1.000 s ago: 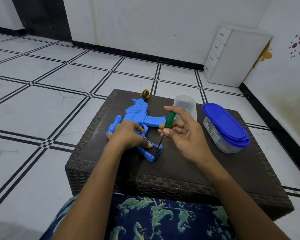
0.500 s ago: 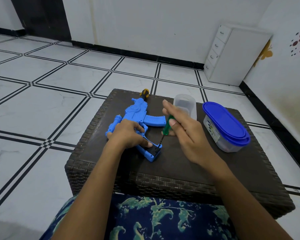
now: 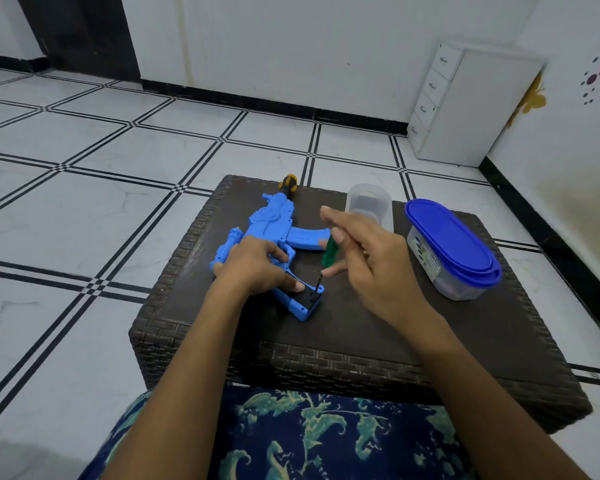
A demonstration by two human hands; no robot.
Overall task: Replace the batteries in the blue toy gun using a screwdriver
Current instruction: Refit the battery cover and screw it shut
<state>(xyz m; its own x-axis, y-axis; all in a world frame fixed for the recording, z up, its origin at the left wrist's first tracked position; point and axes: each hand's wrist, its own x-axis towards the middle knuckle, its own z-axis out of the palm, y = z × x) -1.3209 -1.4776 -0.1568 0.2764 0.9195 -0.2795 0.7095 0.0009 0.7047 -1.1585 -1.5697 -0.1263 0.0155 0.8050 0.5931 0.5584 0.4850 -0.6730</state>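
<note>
The blue toy gun (image 3: pixel 274 226) lies flat on the dark wicker table (image 3: pixel 361 327), its orange muzzle pointing away. My left hand (image 3: pixel 257 268) grips the gun around the handle, thumb resting on the black battery cover (image 3: pixel 307 299) at the handle's end. My right hand (image 3: pixel 364 258) pinches the green-handled screwdriver (image 3: pixel 328 252) between thumb and fingers. The screwdriver stands nearly upright with its dark tip down on the battery cover.
A clear plastic cup (image 3: pixel 369 206) stands behind my right hand. To the right sits a clear oval box with a blue lid (image 3: pixel 452 244). A white drawer unit (image 3: pixel 471 105) stands against the far wall on the tiled floor.
My right hand has turned around the screwdriver handle, fingers shifting from curled beside it to stretched over it. The tip stays on the battery cover. My left hand has not moved.
</note>
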